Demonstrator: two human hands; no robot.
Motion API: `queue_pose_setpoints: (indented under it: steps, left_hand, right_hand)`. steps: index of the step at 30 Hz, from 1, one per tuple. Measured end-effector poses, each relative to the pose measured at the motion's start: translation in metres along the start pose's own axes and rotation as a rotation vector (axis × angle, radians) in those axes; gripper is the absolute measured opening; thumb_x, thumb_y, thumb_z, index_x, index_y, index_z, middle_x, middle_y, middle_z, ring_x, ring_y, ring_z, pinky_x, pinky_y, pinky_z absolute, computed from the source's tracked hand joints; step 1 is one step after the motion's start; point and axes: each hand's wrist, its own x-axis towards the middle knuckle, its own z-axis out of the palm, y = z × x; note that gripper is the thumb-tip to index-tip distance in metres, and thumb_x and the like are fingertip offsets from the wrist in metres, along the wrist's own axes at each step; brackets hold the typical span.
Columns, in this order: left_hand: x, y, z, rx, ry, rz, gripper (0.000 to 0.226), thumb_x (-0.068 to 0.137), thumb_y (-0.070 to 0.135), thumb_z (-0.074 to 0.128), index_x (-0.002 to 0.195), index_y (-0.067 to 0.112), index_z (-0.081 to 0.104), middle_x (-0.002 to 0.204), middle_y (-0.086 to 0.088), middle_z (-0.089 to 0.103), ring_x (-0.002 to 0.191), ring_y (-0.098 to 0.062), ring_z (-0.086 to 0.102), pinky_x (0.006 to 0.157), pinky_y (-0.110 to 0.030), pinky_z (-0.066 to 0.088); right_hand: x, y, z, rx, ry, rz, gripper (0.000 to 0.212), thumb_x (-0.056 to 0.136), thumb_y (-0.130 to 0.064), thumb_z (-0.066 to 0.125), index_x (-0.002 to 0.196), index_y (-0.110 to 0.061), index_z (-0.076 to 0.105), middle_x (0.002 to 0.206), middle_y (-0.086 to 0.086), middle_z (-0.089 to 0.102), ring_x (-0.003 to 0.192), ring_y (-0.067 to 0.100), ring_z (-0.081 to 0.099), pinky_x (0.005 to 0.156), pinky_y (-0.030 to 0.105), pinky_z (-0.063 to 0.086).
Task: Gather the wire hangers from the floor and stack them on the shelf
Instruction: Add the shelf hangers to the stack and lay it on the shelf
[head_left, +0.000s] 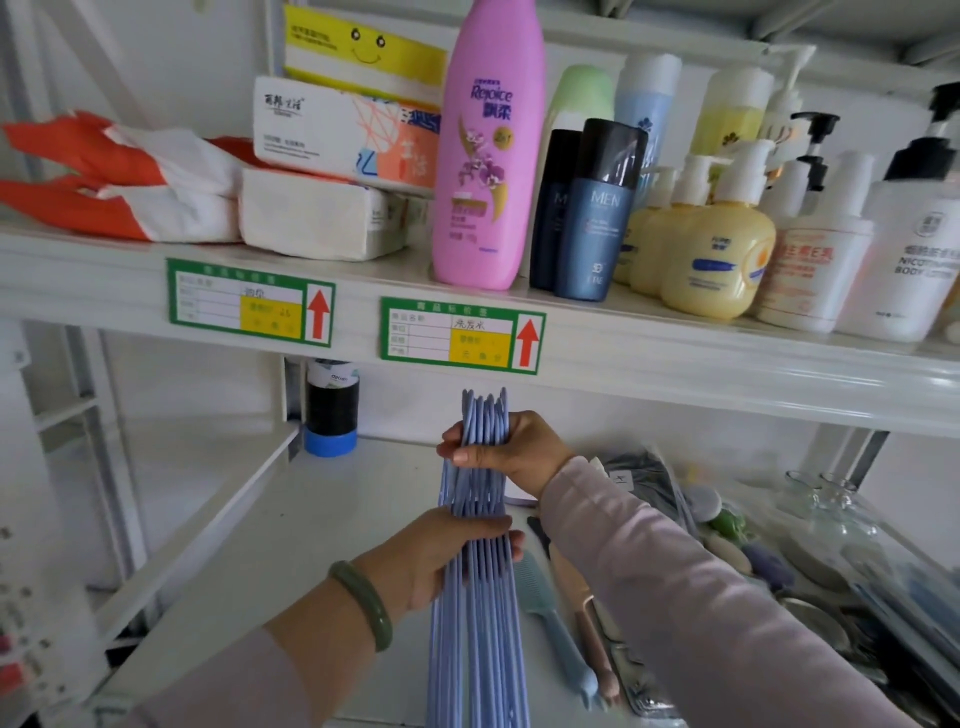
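Between both my hands, a bundle of blue wire hangers (480, 561) stands on edge over the lower shelf (291, 525), pressed flat into one pack. My right hand (511, 454) is the far grip, fingers wrapped over the top of the pack w/ thumb on the near-left face, clamped on the hangers. My left hand (441, 558) is the near grip, closed round the pack's middle from the left, fingers curled across the wires. Hanger ends poke up just past the right hand; the long runs drop toward me & out of frame at the bottom. Can't tell whether the pack's lower edge touches the shelf. A green bangle (363, 605) sits on my left wrist; pale pink sleeves on both arms.

Right of the grip, lying on the same shelf: a blue comb (558, 634) just beside the pack, then a clutter of small items, blurred. Beyond & left of the grip, a black roll on a blue one (331, 410) stands at the shelf's back. Above the grip, the upper shelf edge carries two green price tags (462, 335); on it a pink shampoo bottle (488, 150), tissue packs (317, 213) to its left, lotion bottles to its right.
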Motion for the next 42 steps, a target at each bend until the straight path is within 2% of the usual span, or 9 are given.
queue_pose_setpoints:
  steps: [4, 13, 18, 23, 27, 29, 33, 37, 42]
  left_hand:
    - [-0.001, 0.004, -0.005, -0.212, -0.106, -0.113, 0.027, 0.084, 0.017, 0.064, 0.103, -0.001, 0.067, 0.087, -0.018, 0.075, 0.082, -0.029, 0.073, 0.088, -0.041, 0.055]
    - [-0.004, 0.006, -0.005, -0.073, -0.062, 0.044, 0.012, 0.088, 0.003, 0.058, 0.097, -0.003, 0.063, 0.08, -0.013, 0.077, 0.071, -0.023, 0.075, 0.063, -0.032, 0.061]
    - [-0.003, 0.01, -0.008, -0.034, -0.07, 0.077, 0.011, 0.087, 0.005, 0.058, 0.095, -0.001, 0.064, 0.079, -0.012, 0.077, 0.072, -0.022, 0.075, 0.067, -0.031, 0.062]
    - [0.004, 0.011, -0.011, -0.031, -0.048, 0.091, 0.009, 0.086, 0.004, 0.061, 0.093, 0.0, 0.064, 0.077, -0.011, 0.077, 0.072, -0.021, 0.074, 0.069, -0.032, 0.061]
    - [0.012, 0.017, -0.016, -0.036, -0.009, 0.147, 0.008, 0.086, 0.002, 0.06, 0.09, -0.002, 0.065, 0.071, -0.011, 0.076, 0.066, -0.02, 0.074, 0.063, -0.03, 0.061]
    - [0.016, 0.024, -0.02, -0.037, 0.027, 0.173, 0.011, 0.087, 0.0, 0.058, 0.094, -0.005, 0.065, 0.068, -0.01, 0.076, 0.062, -0.019, 0.073, 0.059, -0.029, 0.061]
    - [0.021, 0.041, -0.025, -0.023, 0.04, 0.161, 0.013, 0.088, 0.004, 0.058, 0.096, -0.002, 0.066, 0.081, -0.01, 0.076, 0.075, -0.019, 0.073, 0.07, -0.03, 0.06]
    - [0.024, 0.052, -0.025, 0.054, 0.076, 0.179, 0.011, 0.088, 0.01, 0.059, 0.089, 0.006, 0.069, 0.076, -0.002, 0.078, 0.104, -0.027, 0.066, 0.101, -0.043, 0.047]
    - [0.019, 0.057, -0.022, 0.023, 0.038, 0.166, 0.008, 0.089, 0.011, 0.058, 0.092, 0.007, 0.065, 0.078, 0.0, 0.078, 0.096, -0.022, 0.068, 0.095, -0.037, 0.051]
  right_hand:
    - [0.0, -0.004, 0.005, 0.022, 0.023, -0.011, 0.02, 0.072, -0.001, 0.073, 0.071, -0.021, 0.074, 0.068, -0.009, 0.075, 0.079, 0.012, 0.071, 0.093, 0.032, 0.054]
    - [0.0, -0.008, 0.013, 0.044, 0.059, -0.011, 0.022, 0.072, -0.001, 0.073, 0.068, -0.022, 0.073, 0.065, -0.01, 0.075, 0.08, 0.013, 0.07, 0.094, 0.033, 0.052]
    - [0.002, -0.011, 0.013, 0.035, 0.103, -0.04, 0.023, 0.071, -0.002, 0.075, 0.062, -0.023, 0.073, 0.063, -0.011, 0.074, 0.083, 0.019, 0.067, 0.092, 0.033, 0.053]
    - [0.001, -0.016, 0.015, -0.094, 0.12, -0.007, 0.016, 0.071, -0.01, 0.076, 0.085, -0.017, 0.07, 0.1, 0.011, 0.074, 0.092, 0.021, 0.066, 0.096, 0.035, 0.051]
    - [-0.012, -0.004, 0.019, -0.206, 0.417, 0.102, 0.051, 0.065, -0.038, 0.079, 0.103, -0.016, 0.052, 0.095, -0.001, 0.06, 0.079, 0.012, 0.06, 0.065, 0.02, 0.051]
    - [-0.025, 0.013, 0.028, -0.142, 0.522, 0.219, 0.059, 0.064, -0.04, 0.08, 0.104, -0.014, 0.046, 0.096, 0.0, 0.056, 0.078, 0.013, 0.057, 0.066, 0.02, 0.047]
    - [-0.037, 0.045, 0.035, 0.075, 0.202, 0.579, 0.091, 0.04, -0.053, 0.087, 0.109, -0.001, 0.06, 0.108, 0.018, 0.069, 0.079, 0.023, 0.065, 0.081, 0.036, 0.057]
    - [-0.036, 0.044, 0.029, 0.359, -0.177, 0.694, 0.019, 0.084, -0.021, 0.062, 0.093, -0.004, 0.063, 0.089, 0.01, 0.076, 0.079, 0.021, 0.071, 0.081, 0.036, 0.057]
    - [-0.036, 0.038, 0.037, 0.458, -0.217, 0.581, 0.019, 0.089, -0.003, 0.053, 0.077, -0.006, 0.068, 0.071, 0.005, 0.075, 0.07, 0.018, 0.071, 0.07, 0.031, 0.061]
